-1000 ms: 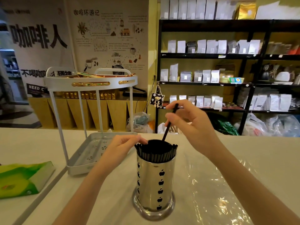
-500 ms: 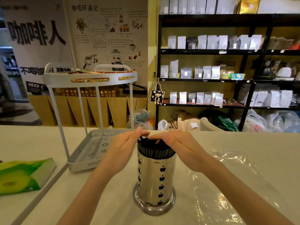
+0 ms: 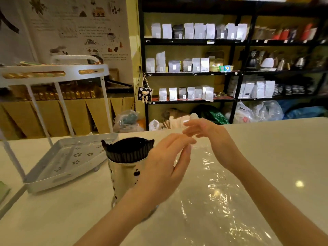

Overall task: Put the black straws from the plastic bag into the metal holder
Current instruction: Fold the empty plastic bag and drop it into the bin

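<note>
The metal holder point(image 3: 122, 176), shiny with black apple cut-outs, stands on the counter left of centre. Black straws point(image 3: 126, 152) fill it and ring its rim. A clear plastic bag point(image 3: 218, 196) lies flat on the counter to the right, and I see no straws in it. My left hand point(image 3: 163, 167) is open, fingers apart, just right of the holder and partly covering its side. Farther back and to the right, my right hand point(image 3: 207, 132) hovers open above the far end of the bag, holding nothing.
A white two-tier rack point(image 3: 65, 162) stands left of the holder, its lower tray on the counter. A green packet's corner point(image 3: 3, 192) shows at the left edge. Black shelves point(image 3: 195, 73) with pouches stand behind the counter.
Both hands have left the straw tops and moved right, opening. The straw held a second ago is now in the holder. The view has swung to the right.
</note>
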`<state>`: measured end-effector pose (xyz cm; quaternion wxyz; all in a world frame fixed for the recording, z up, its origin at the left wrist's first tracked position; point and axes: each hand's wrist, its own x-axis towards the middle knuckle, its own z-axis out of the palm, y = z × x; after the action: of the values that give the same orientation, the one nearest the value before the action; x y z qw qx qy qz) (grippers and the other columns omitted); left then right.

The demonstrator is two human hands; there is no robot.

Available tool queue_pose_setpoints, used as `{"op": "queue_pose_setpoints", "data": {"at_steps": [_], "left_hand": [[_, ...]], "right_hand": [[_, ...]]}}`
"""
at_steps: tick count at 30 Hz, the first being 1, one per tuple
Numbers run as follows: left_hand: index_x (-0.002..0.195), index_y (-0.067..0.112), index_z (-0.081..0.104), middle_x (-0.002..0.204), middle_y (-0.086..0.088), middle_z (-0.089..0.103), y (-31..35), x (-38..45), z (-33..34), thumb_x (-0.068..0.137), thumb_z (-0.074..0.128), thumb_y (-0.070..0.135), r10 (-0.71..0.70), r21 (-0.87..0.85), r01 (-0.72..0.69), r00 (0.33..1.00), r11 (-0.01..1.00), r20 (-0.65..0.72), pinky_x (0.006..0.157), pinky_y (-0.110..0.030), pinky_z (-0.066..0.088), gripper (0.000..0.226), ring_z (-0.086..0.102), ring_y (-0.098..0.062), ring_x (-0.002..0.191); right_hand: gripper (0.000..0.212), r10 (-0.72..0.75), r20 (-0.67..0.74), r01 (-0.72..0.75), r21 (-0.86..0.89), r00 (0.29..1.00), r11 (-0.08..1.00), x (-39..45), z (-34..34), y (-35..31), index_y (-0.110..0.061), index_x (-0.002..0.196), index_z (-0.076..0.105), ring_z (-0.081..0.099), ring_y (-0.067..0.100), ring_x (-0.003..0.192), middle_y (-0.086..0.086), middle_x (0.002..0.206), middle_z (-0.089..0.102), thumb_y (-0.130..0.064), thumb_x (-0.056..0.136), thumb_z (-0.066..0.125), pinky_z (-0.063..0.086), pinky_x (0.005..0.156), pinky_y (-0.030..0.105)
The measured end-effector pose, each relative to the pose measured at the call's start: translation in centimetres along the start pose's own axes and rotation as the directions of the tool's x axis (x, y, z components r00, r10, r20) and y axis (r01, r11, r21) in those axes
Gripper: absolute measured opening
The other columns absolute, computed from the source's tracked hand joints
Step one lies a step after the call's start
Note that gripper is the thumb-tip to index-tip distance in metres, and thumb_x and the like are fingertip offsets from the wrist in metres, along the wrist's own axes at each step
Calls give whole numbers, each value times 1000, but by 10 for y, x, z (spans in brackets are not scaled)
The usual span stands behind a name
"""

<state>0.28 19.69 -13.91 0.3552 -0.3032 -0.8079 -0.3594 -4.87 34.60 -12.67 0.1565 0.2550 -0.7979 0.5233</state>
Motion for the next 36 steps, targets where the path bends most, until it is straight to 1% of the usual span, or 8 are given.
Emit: {"op": "queue_pose_setpoints", "data": {"at_steps": [5, 9, 14, 21, 24, 27, 31, 36], "left_hand": [[130, 13, 42, 140, 0, 38, -29, -22, 66, 93, 41, 31, -412, 175, 373, 799, 911, 439, 102, -17, 25, 42, 37, -13, 128], [137, 11, 24, 149, -15, 20, -38, -41, 90, 93, 33, 38, -660, 489, 444, 533, 751, 530, 109, -34, 18, 52, 12, -26, 140], [129, 14, 32, 129, -23, 42, -61, -59, 112, 87, 33, 52, -687, 707, 250, 580, 662, 438, 102, -40, 30, 57, 31, -35, 126], [126, 21, 44, 132, -8, 43, -57, -49, 123, 80, 59, 22, -591, 299, 512, 739, 805, 324, 86, -27, 40, 49, 51, -22, 105], [122, 21, 50, 124, -9, 43, -56, -42, 122, 74, 63, -2, -719, -187, 764, 645, 618, 259, 53, -13, 46, 54, 55, -15, 78], [120, 19, 53, 112, -14, 54, -55, -35, 120, 75, 64, -2, -776, -468, 809, 535, 356, 334, 64, -22, 53, 50, 60, -20, 82], [104, 9, 64, 92, -8, 66, -51, -9, 113, 76, 64, -1, -779, -565, 775, 530, 283, 335, 61, -17, 49, 30, 58, -18, 82], [102, 14, 65, 99, 1, 67, -36, 26, 96, 79, 61, 4, -725, -656, 701, 603, 282, 333, 71, -21, 45, 25, 61, -12, 93]], "right_hand": [[21, 191, -257, -252, -233, 947, 939, -34, -52, 60, -16, 107, 62, 62, 15, 84, 7, 95, 70, -22, 93, 47, 46, 74, 22], [38, 455, -275, -519, -614, 847, 595, -74, -80, 122, -8, 124, 50, 48, 27, 116, 12, 122, 58, -29, 92, 46, 41, 93, 37], [48, 594, -304, -563, -763, 745, 317, -104, -86, 147, -1, 113, 51, 39, 32, 121, 14, 125, 51, -42, 92, 39, 36, 94, 39], [37, 525, -405, -655, -573, 748, 492, -105, -83, 150, -14, 115, 54, 45, 29, 116, 7, 121, 56, -33, 83, 57, 35, 92, 36], [33, 512, -442, -676, -482, 737, 557, -106, -87, 149, -16, 115, 53, 55, 29, 99, 8, 96, 63, -24, 83, 56, 40, 83, 35], [36, 544, -468, -664, -134, 696, 735, -106, -95, 145, -16, 118, 50, 58, 19, 67, 7, 70, 61, -11, 82, 53, 44, 65, 28], [32, 600, -443, -483, 357, 666, 800, -100, -118, 128, -14, 115, 58, 54, 13, 53, 5, 63, 61, -5, 84, 57, 48, 59, 22], [20, 478, -446, -334, 364, 757, 869, -89, -155, 95, -15, 101, 69, 64, 9, 65, -5, 69, 72, -8, 88, 55, 53, 59, 17]]}}
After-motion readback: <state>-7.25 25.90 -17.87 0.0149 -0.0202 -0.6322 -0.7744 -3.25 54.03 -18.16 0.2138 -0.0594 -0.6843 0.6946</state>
